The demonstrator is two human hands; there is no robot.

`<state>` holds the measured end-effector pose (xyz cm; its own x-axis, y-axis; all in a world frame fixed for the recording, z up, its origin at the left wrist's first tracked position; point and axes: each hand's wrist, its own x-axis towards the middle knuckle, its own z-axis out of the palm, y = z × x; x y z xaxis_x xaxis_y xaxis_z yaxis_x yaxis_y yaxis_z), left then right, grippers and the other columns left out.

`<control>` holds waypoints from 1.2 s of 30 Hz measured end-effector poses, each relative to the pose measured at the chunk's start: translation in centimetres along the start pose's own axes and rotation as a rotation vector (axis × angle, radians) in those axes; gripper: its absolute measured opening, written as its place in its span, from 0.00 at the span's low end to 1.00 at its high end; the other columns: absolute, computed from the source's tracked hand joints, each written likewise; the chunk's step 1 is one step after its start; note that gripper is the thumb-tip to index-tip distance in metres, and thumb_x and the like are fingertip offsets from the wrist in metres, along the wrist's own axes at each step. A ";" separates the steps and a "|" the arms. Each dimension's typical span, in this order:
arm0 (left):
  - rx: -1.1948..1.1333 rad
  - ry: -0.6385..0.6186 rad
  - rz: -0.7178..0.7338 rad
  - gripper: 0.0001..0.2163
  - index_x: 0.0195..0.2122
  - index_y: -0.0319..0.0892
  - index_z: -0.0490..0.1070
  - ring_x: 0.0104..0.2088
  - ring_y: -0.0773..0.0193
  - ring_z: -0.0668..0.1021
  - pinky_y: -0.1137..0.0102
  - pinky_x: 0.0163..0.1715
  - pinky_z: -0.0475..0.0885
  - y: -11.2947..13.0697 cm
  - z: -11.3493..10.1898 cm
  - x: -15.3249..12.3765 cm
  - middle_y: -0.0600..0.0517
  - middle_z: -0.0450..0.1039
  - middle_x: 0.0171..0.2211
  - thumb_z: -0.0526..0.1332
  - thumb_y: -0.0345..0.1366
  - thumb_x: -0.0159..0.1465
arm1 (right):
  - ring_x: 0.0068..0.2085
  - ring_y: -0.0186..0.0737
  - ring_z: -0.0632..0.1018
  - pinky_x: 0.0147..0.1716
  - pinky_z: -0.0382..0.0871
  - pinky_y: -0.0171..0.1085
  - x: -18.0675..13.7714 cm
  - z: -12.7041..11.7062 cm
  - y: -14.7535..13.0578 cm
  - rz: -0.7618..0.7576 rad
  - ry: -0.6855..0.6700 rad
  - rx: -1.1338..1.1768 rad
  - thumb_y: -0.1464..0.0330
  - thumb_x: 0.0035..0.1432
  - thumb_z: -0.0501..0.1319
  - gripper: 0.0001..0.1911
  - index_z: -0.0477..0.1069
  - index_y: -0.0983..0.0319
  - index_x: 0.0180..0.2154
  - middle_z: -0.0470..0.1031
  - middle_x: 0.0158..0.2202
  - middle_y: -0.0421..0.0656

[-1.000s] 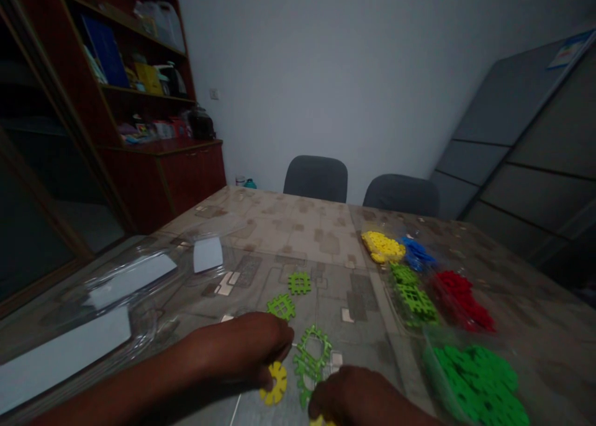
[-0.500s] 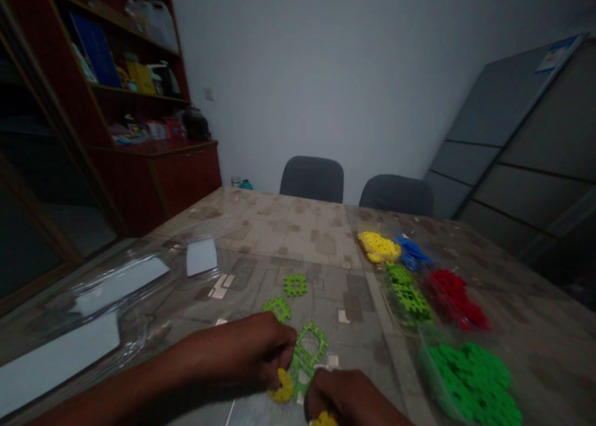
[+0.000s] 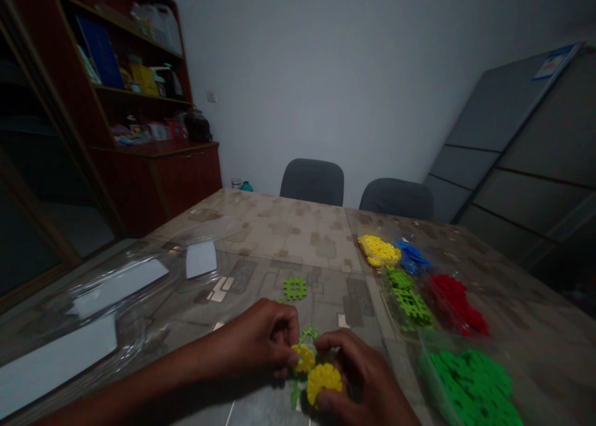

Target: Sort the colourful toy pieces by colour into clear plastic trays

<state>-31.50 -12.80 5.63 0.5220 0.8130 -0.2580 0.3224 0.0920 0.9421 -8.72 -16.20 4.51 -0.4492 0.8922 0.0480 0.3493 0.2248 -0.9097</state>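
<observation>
My left hand [image 3: 261,342] is closed in a pinch on a small yellow round toothed piece [image 3: 302,358] at the near edge of the table. My right hand [image 3: 361,370] is closed on a second yellow round piece [image 3: 323,379], held right beside the first. A light green lattice piece [image 3: 307,336] pokes up between the two hands and is mostly hidden by them. One loose green grid piece [image 3: 295,287] lies flat on the table just beyond my hands.
Piles of plastic pieces lie to the right: yellow [image 3: 378,250], blue [image 3: 412,256], light green [image 3: 410,299], red [image 3: 456,305], dark green [image 3: 470,385]. Clear plastic packaging [image 3: 121,289] lies on the left. Two grey chairs [image 3: 311,181] stand behind the table [image 3: 288,227]. A wooden cabinet [image 3: 139,134] stands left.
Both hands rose off the table and came together. My right hand came up into view with a yellow piece, and the green lattice piece lifted between the hands.
</observation>
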 end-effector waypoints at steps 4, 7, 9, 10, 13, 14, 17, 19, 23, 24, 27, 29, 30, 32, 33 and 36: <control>-0.096 -0.079 -0.030 0.08 0.29 0.40 0.70 0.23 0.63 0.78 0.72 0.24 0.69 -0.2 0.7 -0.1 0.53 0.77 0.22 0.67 0.35 0.52 | 0.33 0.39 0.74 0.31 0.64 0.34 0.3 0.4 -0.1 -0.009 -0.053 -0.014 0.69 0.46 0.65 0.19 0.76 0.59 0.44 0.77 0.36 0.42; -0.106 -0.091 -0.038 0.10 0.31 0.40 0.71 0.25 0.62 0.77 0.71 0.26 0.69 0.4 0.4 -0.2 0.53 0.76 0.23 0.69 0.37 0.51 | 0.32 0.39 0.74 0.30 0.64 0.34 0.5 -0.1 -0.7 0.007 -0.061 -0.068 0.68 0.50 0.64 0.11 0.77 0.60 0.38 0.78 0.32 0.41; -0.050 -0.056 0.024 0.10 0.33 0.40 0.73 0.25 0.64 0.75 0.71 0.27 0.67 1.0 -0.5 -0.2 0.53 0.75 0.25 0.68 0.38 0.53 | 0.33 0.40 0.76 0.32 0.67 0.36 1.0 -2.0 -1.5 0.030 -0.009 -0.123 0.66 0.52 0.63 0.11 0.76 0.60 0.39 0.79 0.34 0.42; -0.004 -0.021 0.073 0.10 0.34 0.40 0.73 0.26 0.65 0.74 0.71 0.27 0.66 1.3 -1.1 -0.1 0.54 0.74 0.26 0.67 0.39 0.54 | 0.36 0.42 0.77 0.34 0.69 0.37 1.5 -3.5 -1.9 0.038 0.042 -0.153 0.66 0.53 0.62 0.12 0.76 0.60 0.41 0.80 0.36 0.44; 0.123 0.063 0.200 0.10 0.35 0.40 0.72 0.29 0.65 0.72 0.70 0.30 0.65 1.8 -2.9 0.1 0.53 0.72 0.28 0.63 0.42 0.60 | 0.43 0.46 0.80 0.42 0.73 0.41 4.6 -9.5 -2.3 0.044 0.249 -0.307 0.65 0.54 0.63 0.16 0.76 0.59 0.46 0.81 0.46 0.46; 0.148 0.080 0.220 0.10 0.35 0.40 0.72 0.30 0.64 0.72 0.70 0.31 0.66 1.8 -3.3 0.2 0.53 0.72 0.29 0.62 0.43 0.62 | 0.46 0.46 0.80 0.45 0.73 0.41 6.0 -11.6 -2.0 0.071 0.316 -0.393 0.65 0.55 0.63 0.16 0.76 0.59 0.46 0.81 0.48 0.46; 0.173 0.098 0.227 0.11 0.36 0.39 0.72 0.31 0.64 0.72 0.69 0.33 0.66 1.5 -4.0 0.5 0.51 0.73 0.30 0.61 0.43 0.63 | 0.43 0.47 0.81 0.41 0.75 0.41 10.6 -17.1 -0.3 0.163 0.409 -0.480 0.69 0.61 0.60 0.13 0.75 0.64 0.47 0.81 0.43 0.50; 0.183 0.101 0.218 0.11 0.36 0.39 0.72 0.31 0.64 0.72 0.69 0.32 0.66 1.2 -4.1 0.6 0.51 0.73 0.30 0.61 0.42 0.63 | 0.39 0.44 0.81 0.38 0.76 0.41 13.3 -19.5 1.2 0.209 0.426 -0.530 0.68 0.66 0.60 0.12 0.74 0.66 0.48 0.80 0.42 0.49; 0.249 0.105 0.206 0.09 0.37 0.40 0.73 0.30 0.65 0.72 0.70 0.31 0.65 0.3 -4.3 0.7 0.52 0.73 0.30 0.60 0.40 0.64 | 0.44 0.43 0.80 0.43 0.78 0.46 16.5 -22.1 3.8 0.277 0.435 -0.675 0.62 0.68 0.63 0.16 0.71 0.62 0.53 0.76 0.51 0.46; 0.271 0.106 0.209 0.09 0.38 0.40 0.73 0.31 0.65 0.72 0.69 0.32 0.65 0.1 -4.4 0.7 0.52 0.73 0.30 0.59 0.40 0.64 | 0.46 0.44 0.79 0.44 0.77 0.47 16.8 -22.6 4.3 0.294 0.431 -0.720 0.61 0.68 0.63 0.16 0.71 0.61 0.54 0.75 0.52 0.46; 0.299 0.116 0.205 0.09 0.38 0.41 0.73 0.32 0.64 0.72 0.70 0.33 0.65 -0.2 -4.8 0.8 0.52 0.73 0.31 0.59 0.40 0.65 | 0.48 0.45 0.79 0.47 0.76 0.49 16.9 -24.0 5.6 0.361 0.386 -0.853 0.62 0.68 0.62 0.16 0.71 0.61 0.54 0.74 0.54 0.47; 0.288 0.119 0.192 0.09 0.38 0.41 0.73 0.32 0.63 0.73 0.70 0.33 0.65 -0.2 -5.0 1.0 0.52 0.73 0.31 0.59 0.41 0.64 | 0.48 0.45 0.79 0.47 0.76 0.48 16.5 -24.6 6.3 0.405 0.322 -0.936 0.62 0.68 0.63 0.16 0.71 0.61 0.54 0.75 0.53 0.47; 0.284 0.119 0.187 0.09 0.38 0.41 0.73 0.33 0.63 0.73 0.70 0.33 0.66 -0.2 -5.1 1.2 0.51 0.73 0.32 0.59 0.41 0.64 | 0.48 0.44 0.79 0.46 0.77 0.48 16.2 -24.6 6.6 0.425 0.285 -0.973 0.62 0.68 0.63 0.16 0.72 0.61 0.53 0.75 0.53 0.47; 0.304 0.127 0.187 0.09 0.38 0.41 0.74 0.33 0.62 0.74 0.69 0.34 0.66 -0.1 -5.3 1.3 0.51 0.74 0.32 0.59 0.40 0.64 | 0.48 0.44 0.79 0.46 0.76 0.48 15.7 -24.3 7.1 0.459 0.208 -1.037 0.62 0.68 0.63 0.15 0.72 0.61 0.53 0.75 0.53 0.47; 0.326 0.137 0.189 0.08 0.38 0.41 0.74 0.33 0.62 0.74 0.69 0.34 0.66 -0.1 -5.4 1.4 0.51 0.74 0.32 0.59 0.39 0.64 | 0.48 0.45 0.79 0.46 0.76 0.48 15.6 -24.0 7.3 0.469 0.172 -1.062 0.62 0.68 0.63 0.15 0.72 0.61 0.53 0.75 0.53 0.46; 0.407 0.177 0.196 0.08 0.38 0.41 0.73 0.33 0.63 0.74 0.69 0.35 0.67 0.1 -6.1 1.4 0.52 0.75 0.33 0.58 0.39 0.66 | 0.48 0.45 0.79 0.46 0.77 0.47 15.5 -22.7 7.6 0.464 0.083 -1.100 0.62 0.68 0.63 0.15 0.73 0.61 0.52 0.75 0.52 0.46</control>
<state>-35.55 -8.16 6.70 0.4729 0.8810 -0.0101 0.5324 -0.2766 0.8000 5.70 8.21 7.68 -0.0537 0.9903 -0.1282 0.9986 0.0531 -0.0086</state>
